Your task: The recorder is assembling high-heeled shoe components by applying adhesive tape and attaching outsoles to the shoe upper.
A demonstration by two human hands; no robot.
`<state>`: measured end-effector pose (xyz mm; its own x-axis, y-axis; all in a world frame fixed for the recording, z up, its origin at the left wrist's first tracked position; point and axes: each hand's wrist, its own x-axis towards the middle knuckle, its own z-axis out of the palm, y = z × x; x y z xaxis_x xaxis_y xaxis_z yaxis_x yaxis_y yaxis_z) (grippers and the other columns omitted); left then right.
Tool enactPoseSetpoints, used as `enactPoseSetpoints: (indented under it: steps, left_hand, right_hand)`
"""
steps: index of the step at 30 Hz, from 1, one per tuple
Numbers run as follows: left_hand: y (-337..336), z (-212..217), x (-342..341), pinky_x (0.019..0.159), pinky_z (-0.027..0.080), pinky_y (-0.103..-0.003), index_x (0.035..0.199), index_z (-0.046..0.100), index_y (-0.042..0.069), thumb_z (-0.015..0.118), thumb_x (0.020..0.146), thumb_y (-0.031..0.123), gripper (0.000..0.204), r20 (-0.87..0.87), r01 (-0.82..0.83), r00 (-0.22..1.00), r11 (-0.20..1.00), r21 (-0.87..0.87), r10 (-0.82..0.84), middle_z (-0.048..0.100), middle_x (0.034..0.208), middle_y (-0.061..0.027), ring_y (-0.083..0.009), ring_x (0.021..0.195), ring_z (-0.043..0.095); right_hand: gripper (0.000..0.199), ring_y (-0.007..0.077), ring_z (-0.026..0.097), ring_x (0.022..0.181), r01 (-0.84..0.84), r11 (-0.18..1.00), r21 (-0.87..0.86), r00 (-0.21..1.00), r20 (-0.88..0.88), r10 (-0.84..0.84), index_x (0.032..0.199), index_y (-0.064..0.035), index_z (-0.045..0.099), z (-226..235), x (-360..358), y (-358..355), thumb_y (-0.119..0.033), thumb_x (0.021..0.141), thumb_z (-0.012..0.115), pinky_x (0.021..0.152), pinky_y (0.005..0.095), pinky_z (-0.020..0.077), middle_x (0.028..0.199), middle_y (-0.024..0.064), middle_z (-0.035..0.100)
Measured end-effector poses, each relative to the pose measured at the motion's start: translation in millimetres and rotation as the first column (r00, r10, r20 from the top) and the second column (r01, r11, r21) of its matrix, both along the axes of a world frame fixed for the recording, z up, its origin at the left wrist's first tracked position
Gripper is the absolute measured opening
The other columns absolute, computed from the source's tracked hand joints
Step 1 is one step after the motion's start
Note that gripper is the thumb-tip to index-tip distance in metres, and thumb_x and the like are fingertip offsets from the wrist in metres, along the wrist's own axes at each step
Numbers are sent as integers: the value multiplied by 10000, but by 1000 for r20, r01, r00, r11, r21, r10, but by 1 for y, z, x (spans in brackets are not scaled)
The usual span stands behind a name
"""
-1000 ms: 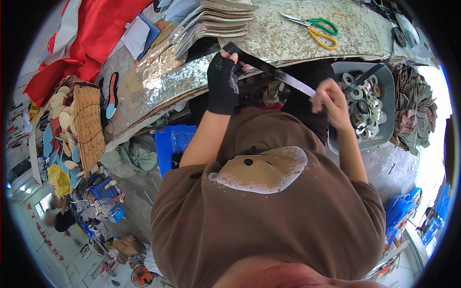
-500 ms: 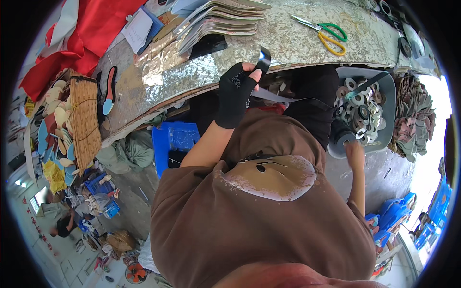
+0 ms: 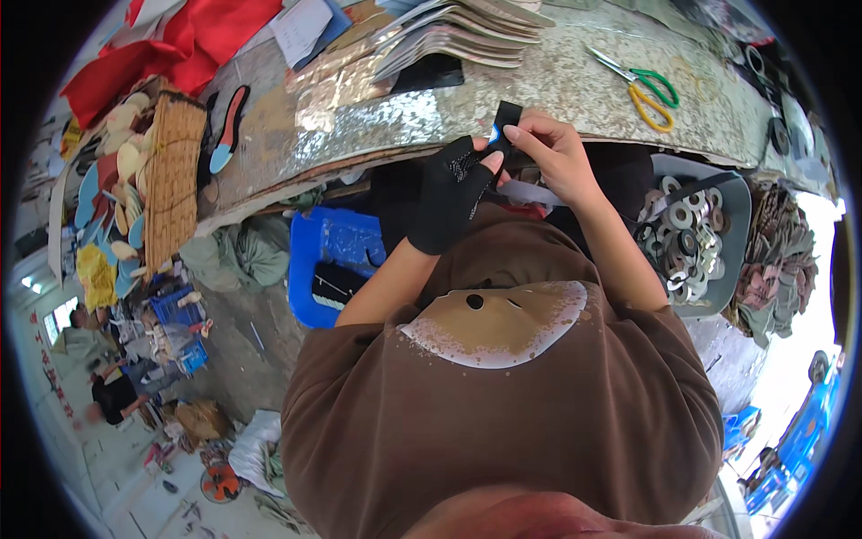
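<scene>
In front of the table edge both hands meet at a short black strip (image 3: 508,112), with a small white-and-blue patch showing on it. My left hand (image 3: 444,193), in a black fingerless glove, pinches the strip from the left. My bare right hand (image 3: 558,160) closes thumb and fingers on its right side. A pale, translucent band (image 3: 528,192) shows below the right hand; its ends are hidden. Beyond the hands, scissors (image 3: 648,94) with green and yellow handles lie on the table (image 3: 350,135).
Stacked curved sheets (image 3: 467,40) lie at the table's back. At right stands a grey bin (image 3: 738,216) of tape rolls, beside piled cloth pieces (image 3: 779,260). Under the table's left is a blue crate (image 3: 301,269). Far left are an insole (image 3: 230,130) and wicker basket (image 3: 175,171).
My right hand has come from beside the grey bin up to the strip and now grips it together with my left hand. The view has shifted slightly.
</scene>
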<state>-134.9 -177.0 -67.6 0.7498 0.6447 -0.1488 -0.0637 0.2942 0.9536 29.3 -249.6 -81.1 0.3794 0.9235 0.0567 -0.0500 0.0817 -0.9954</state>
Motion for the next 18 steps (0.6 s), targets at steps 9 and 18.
enactPoseSetpoints:
  steps: [9, 18]
  left_hand:
    - [8, 7, 3, 652, 463, -221, 994, 666, -16, 663, 902, 95, 144, -142, 6, 990, 973, 229, 27, 662, 789, -36, -68, 725, 598]
    - [7, 1, 8, 676, 489, -262, 982, 684, -32, 697, 848, 89, 181, -200, 103, 979, 937, 335, -36, 695, 813, -79, -97, 731, 619]
  right_hand:
    - [233, 207, 588, 986, -79, 943, 324, 353, 894, -277, 941, -170, 702, 41, 17, -13, -178, 717, 768, 825, 352, 440, 1049, -4, 622]
    - [211, 180, 532, 1151, -205, 960, 189, 123, 978, -166, 933, -180, 696, 49, 26, -21, -179, 722, 694, 966, 370, 376, 1174, -27, 579]
